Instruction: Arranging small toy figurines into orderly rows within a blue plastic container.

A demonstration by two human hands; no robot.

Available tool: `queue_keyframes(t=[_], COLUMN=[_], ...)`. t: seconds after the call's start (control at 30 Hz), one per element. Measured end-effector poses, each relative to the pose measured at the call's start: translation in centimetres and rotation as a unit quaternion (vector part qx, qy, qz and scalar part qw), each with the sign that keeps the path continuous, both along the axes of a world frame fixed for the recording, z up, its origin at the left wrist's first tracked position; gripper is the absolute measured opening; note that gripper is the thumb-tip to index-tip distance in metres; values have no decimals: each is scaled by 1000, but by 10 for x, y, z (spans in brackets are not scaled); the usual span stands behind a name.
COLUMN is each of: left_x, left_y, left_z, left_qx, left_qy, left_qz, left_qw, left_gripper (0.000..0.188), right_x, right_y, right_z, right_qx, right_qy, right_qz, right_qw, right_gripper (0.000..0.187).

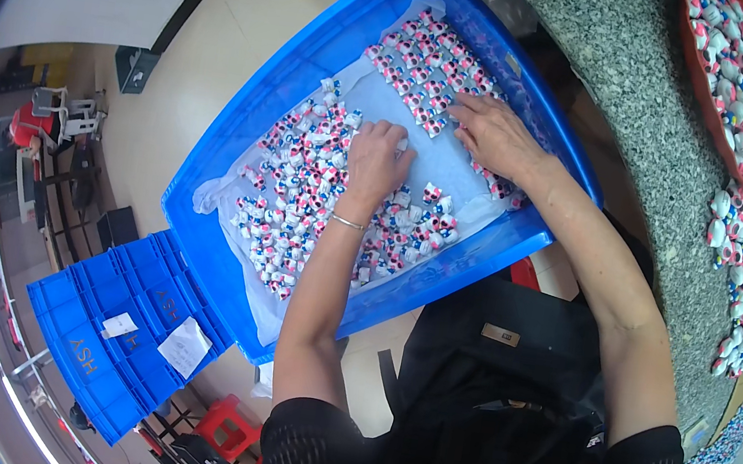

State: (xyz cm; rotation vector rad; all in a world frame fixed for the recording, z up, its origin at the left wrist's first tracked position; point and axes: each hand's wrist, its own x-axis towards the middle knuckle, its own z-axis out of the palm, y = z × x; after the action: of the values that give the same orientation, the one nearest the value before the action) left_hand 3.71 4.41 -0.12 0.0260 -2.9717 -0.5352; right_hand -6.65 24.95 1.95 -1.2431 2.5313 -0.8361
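Head view: a speckled grey desk [613,104] runs down the right side. Beside it sits a large blue tray [491,260], with folded blue crates [84,315] beyond its near left corner. A red-brown basin [701,93] on the desk is heaped with small white, pink and blue figures, more of which lie spilled beside it. Inside the tray, a white liner [373,97] carries two lots of the same figures: a loose heap [292,192] across the left and near part, lying at mixed angles, and a close-set block [434,60] in rows at the far end, with a bare strip of liner between. The right hand [496,136] is at the block's near edge, fingers bent and tips at the outermost figures; whether it pinches one cannot be told. The left hand [376,161] is over the heap's inner edge, fingers curled down; a pale bit shows by its fingertips, but a grip on it cannot be confirmed. In this reviewer's judgement, the step in hand is setting loose figures into rows, well short of complete. The next move calls for a single figure, turned to match its neighbours and seated against the block without disturbing them.
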Motion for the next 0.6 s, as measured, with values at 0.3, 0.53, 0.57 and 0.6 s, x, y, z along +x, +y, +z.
queue_keyframes(t=[0.3, 0.53, 0.57, 0.6], left_x=[0, 5, 7, 6], left_y=[-5, 34, 35, 38], left_z=[-12, 2, -8, -9], left_qx=[105, 466, 380, 380], left_qy=[-46, -122, -72, -73], left_qz=[48, 100, 38, 37], left_qw=[992, 871, 921, 921], left_gripper=[23, 17, 20, 20], right_x=[3, 8, 7, 7], right_y=[15, 20, 19, 21], right_z=[14, 13, 12, 12], right_qx=[27, 37, 36, 31], right_qy=[-11, -14, -14, -20], right_qz=[2, -2, -2, 1], right_qw=[1000, 999, 999, 999], right_gripper=[34, 35, 35, 35])
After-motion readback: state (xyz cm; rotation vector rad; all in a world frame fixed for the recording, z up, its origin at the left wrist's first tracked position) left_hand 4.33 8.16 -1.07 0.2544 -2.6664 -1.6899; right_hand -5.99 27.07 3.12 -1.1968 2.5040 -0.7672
